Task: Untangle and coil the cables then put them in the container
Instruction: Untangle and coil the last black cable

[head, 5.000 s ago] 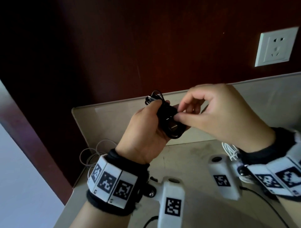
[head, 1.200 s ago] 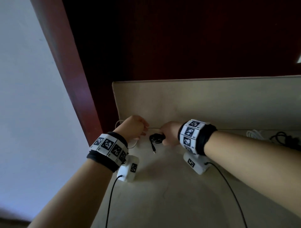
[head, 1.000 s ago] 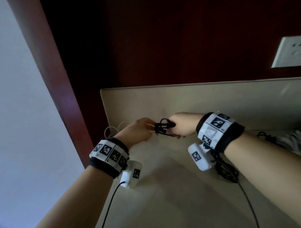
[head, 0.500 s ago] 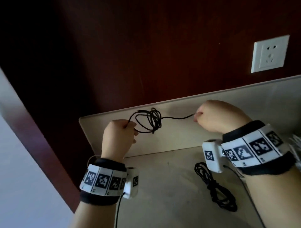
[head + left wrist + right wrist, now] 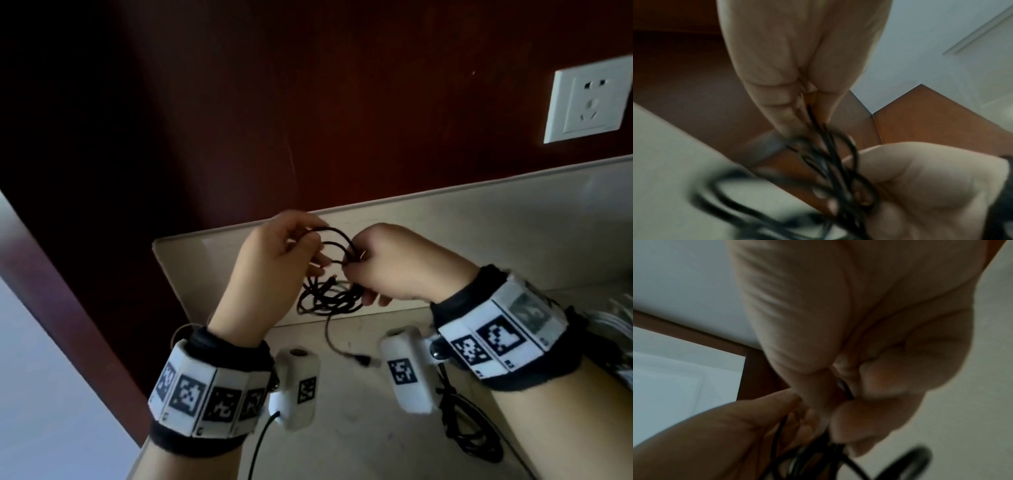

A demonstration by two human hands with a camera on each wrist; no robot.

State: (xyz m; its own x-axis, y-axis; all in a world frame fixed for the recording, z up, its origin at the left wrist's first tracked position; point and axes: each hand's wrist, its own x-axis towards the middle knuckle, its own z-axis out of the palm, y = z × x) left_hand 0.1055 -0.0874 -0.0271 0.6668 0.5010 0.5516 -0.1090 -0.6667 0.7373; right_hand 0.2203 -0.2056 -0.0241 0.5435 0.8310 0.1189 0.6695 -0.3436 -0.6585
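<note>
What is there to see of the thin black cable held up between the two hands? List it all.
The thin black cable is a slim, dark, rubbery-looking cord, held above the table in a loose tangle. The left hand pinches its upper loops; the right hand grips them where they bunch. More loops sag below the hands, and one strand hangs down to a small plug.

Two black cables are counted: one tangled cable (image 5: pixel 329 291) held up near the table's back edge, one bundled cable (image 5: pixel 469 442) lying toward its right edge. One wall socket (image 5: pixel 589 102) and two hands are seen.
</note>
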